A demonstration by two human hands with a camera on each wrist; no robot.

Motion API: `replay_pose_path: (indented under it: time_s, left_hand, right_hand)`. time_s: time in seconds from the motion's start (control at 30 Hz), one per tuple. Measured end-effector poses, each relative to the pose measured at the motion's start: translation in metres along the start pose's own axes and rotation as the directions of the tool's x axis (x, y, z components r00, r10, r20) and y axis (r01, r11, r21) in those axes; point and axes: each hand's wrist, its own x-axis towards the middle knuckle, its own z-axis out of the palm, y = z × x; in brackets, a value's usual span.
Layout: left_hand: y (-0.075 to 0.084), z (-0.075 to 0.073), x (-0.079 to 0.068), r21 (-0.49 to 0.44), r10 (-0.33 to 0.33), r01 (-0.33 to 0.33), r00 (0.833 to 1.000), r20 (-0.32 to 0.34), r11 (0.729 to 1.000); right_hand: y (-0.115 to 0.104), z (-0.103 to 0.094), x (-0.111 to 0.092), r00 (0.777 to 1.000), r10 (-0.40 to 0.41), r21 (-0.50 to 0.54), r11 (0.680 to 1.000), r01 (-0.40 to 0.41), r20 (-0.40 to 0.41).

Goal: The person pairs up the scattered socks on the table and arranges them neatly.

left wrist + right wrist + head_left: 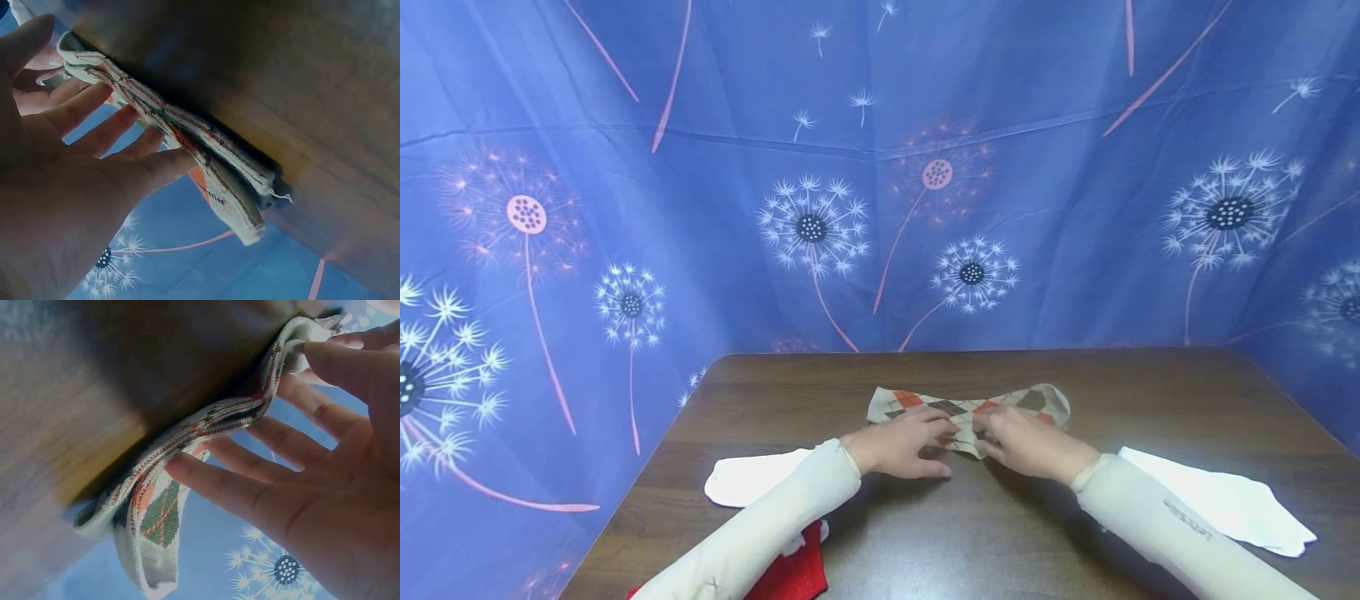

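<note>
An argyle sock (902, 402), cream with orange and dark green diamonds, lies crosswise near the far side of the table. My left hand (901, 442) reaches onto its left half, fingers extended and thumb held apart. In the left wrist view, those fingertips (129, 114) touch the folded edge of the sock (215, 147). Toward the sock's middle, my right hand (1033, 442) pinches the near edge between thumb and forefinger. The right wrist view shows the other fingers (187, 467) spread along the sock (161, 528).
A white sock (752, 477) lies to the left, partly under the left sleeve, with a red knitted item (793, 571) nearer me. Another white sock (1232, 500) lies beside the right sleeve. Behind the brown table (1120, 375) hangs a blue dandelion-print cloth (1060, 275).
</note>
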Motion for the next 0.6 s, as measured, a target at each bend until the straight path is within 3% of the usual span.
replay_pose_path:
  time_s: [0.23, 0.6]
  left_hand:
    - [-0.006, -0.005, 0.01, -0.015, 0.022, -0.023, 0.999, -0.028, 1.0]
    - [-0.015, 0.0, 0.022, 0.019, -0.073, 0.073, 0.997, -0.012, 0.997]
  right_hand:
    - [0.005, 0.0, 0.007, 1.0, 0.025, 0.002, 1.0, -0.025, -0.002]
    - [0.016, 0.0, 0.016, 0.995, 0.096, 0.017, 0.995, -0.096, 0.023]
